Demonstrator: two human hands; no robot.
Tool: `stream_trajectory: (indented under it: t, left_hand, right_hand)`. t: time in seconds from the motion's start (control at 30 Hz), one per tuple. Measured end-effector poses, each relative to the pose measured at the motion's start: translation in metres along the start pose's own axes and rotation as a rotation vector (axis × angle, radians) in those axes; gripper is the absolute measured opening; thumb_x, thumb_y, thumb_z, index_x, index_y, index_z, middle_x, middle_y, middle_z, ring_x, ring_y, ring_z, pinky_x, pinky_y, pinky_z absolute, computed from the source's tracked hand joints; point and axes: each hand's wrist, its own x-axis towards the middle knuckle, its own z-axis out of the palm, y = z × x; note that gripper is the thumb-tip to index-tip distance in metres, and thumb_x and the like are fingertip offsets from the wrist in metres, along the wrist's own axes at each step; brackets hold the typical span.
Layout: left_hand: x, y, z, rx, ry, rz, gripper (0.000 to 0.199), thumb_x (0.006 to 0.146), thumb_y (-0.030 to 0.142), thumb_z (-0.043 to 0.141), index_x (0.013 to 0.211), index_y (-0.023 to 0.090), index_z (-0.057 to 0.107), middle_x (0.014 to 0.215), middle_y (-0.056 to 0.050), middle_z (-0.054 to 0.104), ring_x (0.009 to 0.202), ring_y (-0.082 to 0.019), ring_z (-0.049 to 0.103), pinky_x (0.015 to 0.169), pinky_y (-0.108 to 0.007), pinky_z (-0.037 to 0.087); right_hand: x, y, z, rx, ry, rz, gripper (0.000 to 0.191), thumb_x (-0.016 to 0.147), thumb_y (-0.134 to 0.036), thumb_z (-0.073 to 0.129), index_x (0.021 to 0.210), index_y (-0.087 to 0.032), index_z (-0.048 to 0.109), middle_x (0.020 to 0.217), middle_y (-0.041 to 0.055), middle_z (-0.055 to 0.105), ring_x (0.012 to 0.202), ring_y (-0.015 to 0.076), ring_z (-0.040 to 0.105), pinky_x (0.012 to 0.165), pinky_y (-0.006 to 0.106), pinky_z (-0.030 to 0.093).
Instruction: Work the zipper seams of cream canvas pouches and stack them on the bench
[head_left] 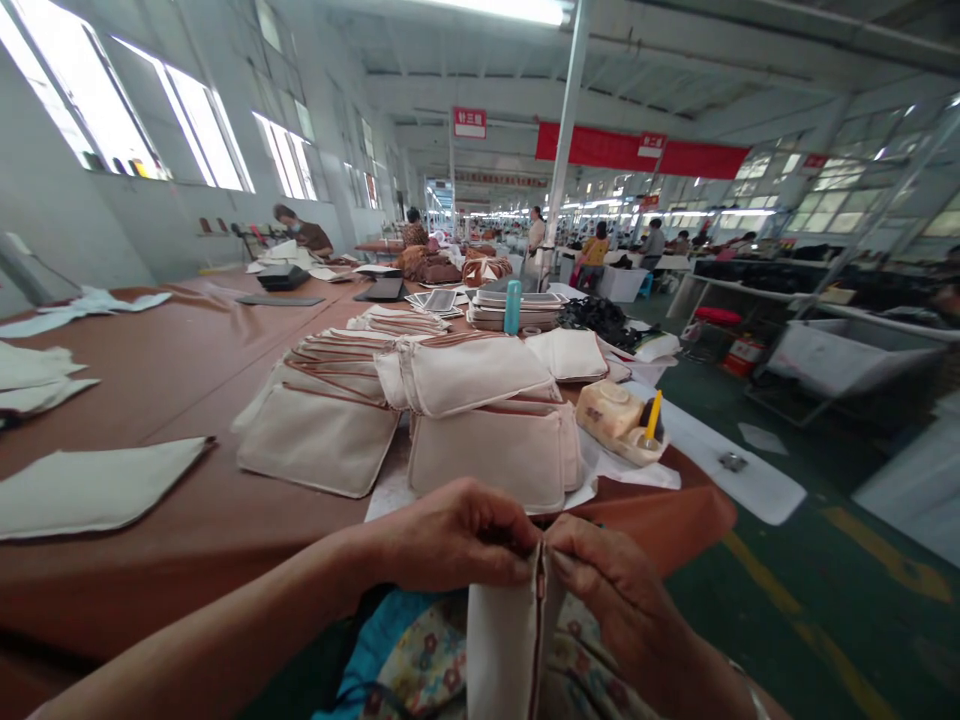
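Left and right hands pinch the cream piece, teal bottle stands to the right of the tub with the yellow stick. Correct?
Bottle side is wrong: the head view shows the teal bottle left of the tub with the yellow stick. The left hand and right hand do pinch the cream piece.

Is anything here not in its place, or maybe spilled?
A pale sheet appears to lie on the green floor, as if dropped. On the table, the upper cream bundle sits crooked over its pile. No spill visible.
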Motion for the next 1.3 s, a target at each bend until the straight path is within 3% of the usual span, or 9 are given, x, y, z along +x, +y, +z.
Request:
stream_trajectory:
  t: [0.17,0.3,0.4,0.53,0.63,0.73,0.97,1.1,1.3]
  left_hand:
    - [0.005,0.007,-0.001,0.183,0.045,0.116,0.018,0.086,0.023,0.061,0.09,0.012,0.075,0.079,0.0,0.057,0.071,-0.011,0.05,0.062,-0.018,0.037]
    - [0.008,0.009,0.002,0.383,0.107,0.192,0.017,0.078,0.006,0.054,0.081,0.012,0.07,0.068,0.004,0.051,0.061,-0.007,0.042,0.054,-0.015,0.03]
    - [0.009,0.01,0.005,0.464,0.114,0.177,0.017,0.077,0.005,0.05,0.072,0.012,0.064,0.065,0.005,0.047,0.059,-0.007,0.039,0.054,-0.017,0.028]
    - [0.014,0.009,0.013,0.151,0.114,0.056,0.015,0.077,0.011,0.047,0.07,0.014,0.059,0.064,0.005,0.044,0.058,-0.008,0.035,0.054,-0.019,0.028]
    - [0.021,0.002,0.022,-0.206,0.206,-0.021,0.009,0.069,0.017,0.05,0.066,0.014,0.058,0.057,0.005,0.041,0.053,-0.009,0.03,0.05,-0.021,0.024]
    - [0.026,-0.005,0.026,-0.378,0.215,-0.045,0.007,0.061,0.021,0.054,0.061,0.014,0.056,0.054,0.005,0.04,0.05,-0.008,0.028,0.048,-0.022,0.021]
    - [0.026,-0.003,0.023,-0.38,0.124,-0.041,0.014,0.066,0.027,0.058,0.066,0.014,0.058,0.059,0.003,0.046,0.053,-0.009,0.035,0.05,-0.022,0.026]
    - [0.025,0.002,0.026,-0.234,0.145,-0.053,0.016,0.067,0.027,0.065,0.072,0.012,0.061,0.065,0.002,0.052,0.058,-0.009,0.039,0.052,-0.021,0.028]
    - [0.027,0.008,0.031,-0.112,0.174,-0.111,0.011,0.069,0.022,0.06,0.07,0.012,0.063,0.063,0.003,0.05,0.057,-0.008,0.036,0.049,-0.02,0.025]
  right_hand:
    - [0.006,-0.001,-0.002,-0.006,-0.016,0.023,0.03,0.1,-0.03,0.042,0.076,-0.02,0.058,0.072,-0.0004,0.057,0.067,0.015,0.052,0.062,0.026,0.037]
    - [0.005,0.007,0.001,-0.089,0.041,0.052,0.031,0.099,-0.031,0.039,0.075,-0.019,0.056,0.069,-0.0009,0.053,0.067,0.0154,0.05,0.061,0.027,0.033]
    - [0.0,0.011,0.003,-0.087,0.077,0.074,0.031,0.099,-0.031,0.039,0.075,-0.019,0.056,0.071,-0.0007,0.053,0.069,0.0155,0.051,0.064,0.027,0.033]
    - [-0.004,0.012,0.003,-0.022,0.111,0.086,0.031,0.099,-0.03,0.039,0.074,-0.02,0.054,0.071,-0.0013,0.051,0.069,0.0149,0.047,0.063,0.026,0.033]
    - [-0.005,0.011,0.002,0.12,0.117,0.138,0.03,0.098,-0.03,0.042,0.072,-0.019,0.053,0.069,-0.002,0.048,0.065,0.014,0.043,0.06,0.026,0.032]
    - [-0.005,0.011,0.0,0.261,0.106,0.206,0.028,0.097,-0.029,0.045,0.072,-0.018,0.052,0.069,-0.0024,0.046,0.062,0.0128,0.037,0.056,0.025,0.03]
    - [-0.007,0.013,-0.004,0.357,0.093,0.238,0.027,0.096,-0.03,0.045,0.071,-0.018,0.049,0.065,-0.0038,0.04,0.06,0.0122,0.032,0.053,0.025,0.025]
    - [-0.008,0.011,-0.006,0.344,0.094,0.241,0.026,0.096,-0.029,0.045,0.072,-0.018,0.05,0.065,-0.004,0.041,0.06,0.0118,0.032,0.053,0.025,0.026]
    - [-0.009,0.006,-0.009,0.221,0.108,0.179,0.026,0.095,-0.027,0.045,0.072,-0.018,0.052,0.067,-0.0036,0.045,0.061,0.0122,0.036,0.055,0.025,0.029]
